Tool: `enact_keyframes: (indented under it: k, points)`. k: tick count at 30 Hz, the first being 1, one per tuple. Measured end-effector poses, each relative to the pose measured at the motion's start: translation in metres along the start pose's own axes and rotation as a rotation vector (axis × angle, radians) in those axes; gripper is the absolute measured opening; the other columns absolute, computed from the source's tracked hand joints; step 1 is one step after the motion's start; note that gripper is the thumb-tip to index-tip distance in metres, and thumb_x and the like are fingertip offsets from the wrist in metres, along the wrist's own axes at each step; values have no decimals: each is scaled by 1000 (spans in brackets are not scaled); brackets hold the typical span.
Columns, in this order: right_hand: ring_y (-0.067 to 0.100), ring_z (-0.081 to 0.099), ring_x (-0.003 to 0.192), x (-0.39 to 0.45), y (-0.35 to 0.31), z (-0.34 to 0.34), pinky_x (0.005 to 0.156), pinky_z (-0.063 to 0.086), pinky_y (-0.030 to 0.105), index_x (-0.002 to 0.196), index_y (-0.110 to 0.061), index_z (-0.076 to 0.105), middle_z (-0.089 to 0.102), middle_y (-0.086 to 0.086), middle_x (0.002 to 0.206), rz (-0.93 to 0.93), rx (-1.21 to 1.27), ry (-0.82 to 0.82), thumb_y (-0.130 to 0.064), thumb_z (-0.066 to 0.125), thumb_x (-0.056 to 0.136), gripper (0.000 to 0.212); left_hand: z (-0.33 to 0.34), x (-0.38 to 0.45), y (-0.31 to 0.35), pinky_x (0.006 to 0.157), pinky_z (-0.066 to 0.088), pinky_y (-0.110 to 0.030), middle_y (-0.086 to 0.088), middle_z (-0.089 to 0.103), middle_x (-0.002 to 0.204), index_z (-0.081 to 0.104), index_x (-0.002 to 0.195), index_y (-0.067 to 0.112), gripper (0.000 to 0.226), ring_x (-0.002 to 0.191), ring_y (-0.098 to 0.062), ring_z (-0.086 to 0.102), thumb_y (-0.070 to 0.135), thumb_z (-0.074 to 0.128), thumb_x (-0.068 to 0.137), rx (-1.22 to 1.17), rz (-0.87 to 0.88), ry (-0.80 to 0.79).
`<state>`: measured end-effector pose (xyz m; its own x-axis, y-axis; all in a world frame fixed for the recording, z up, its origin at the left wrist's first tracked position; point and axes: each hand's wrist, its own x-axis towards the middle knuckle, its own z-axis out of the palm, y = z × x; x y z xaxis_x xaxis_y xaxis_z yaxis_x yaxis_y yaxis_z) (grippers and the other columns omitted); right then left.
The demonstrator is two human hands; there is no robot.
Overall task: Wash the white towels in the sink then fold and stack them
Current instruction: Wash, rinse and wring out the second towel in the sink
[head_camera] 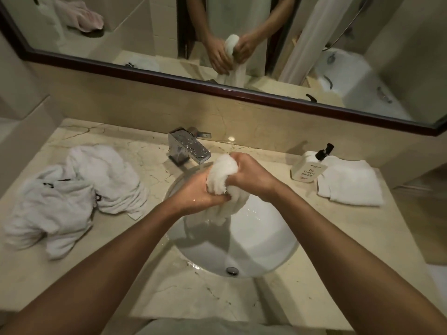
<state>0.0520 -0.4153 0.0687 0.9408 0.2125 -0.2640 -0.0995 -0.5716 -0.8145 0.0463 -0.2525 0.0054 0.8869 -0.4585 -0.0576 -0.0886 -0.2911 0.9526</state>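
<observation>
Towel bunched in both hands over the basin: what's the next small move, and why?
Probably keep twisting the towel over the sink to wring it. Left hand and right hand both grip it, and its tail hangs into the bowl, so water falls there. Once it is wrung, the folded towel by the soap bottle looks like the stacking spot.

Single head-worn wide view, close above the sink [266, 243], facing forward and down, mirror [290, 56] ahead

Pump bottle [305, 169] label — "Eau Tonique" (smaller print illegible).
</observation>
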Motion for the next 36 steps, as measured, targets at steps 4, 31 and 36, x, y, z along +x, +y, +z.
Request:
enact_keyframes:
  k: [4,31,36]
  points:
    - [19,64,83,-3,-29,-11,71,57,28,107,-10,53,63,5,92,-10,63,1,7,68,82,34,2,5,7,78,52,-20,5,72,97,61,118,10,55,92,-6,69,21,84,70,-186,-3,9]
    - [15,68,110,13,117,114,96,55,45,122,-8,66,73,2,116,32,478,223,-42,87,54,79,9,5,22,96,50,-55,-22,68,121,63,126,1,44,112,-39,65,30,61,92,-1377,-485,558]
    - [20,72,98,11,132,101,89,58,45,109,-7,73,77,5,102,82,485,196,-38,74,54,63,7,-2,-10,89,49,-58,-27,66,120,58,126,-2,44,114,-42,61,33,54,98,-1412,-598,645]
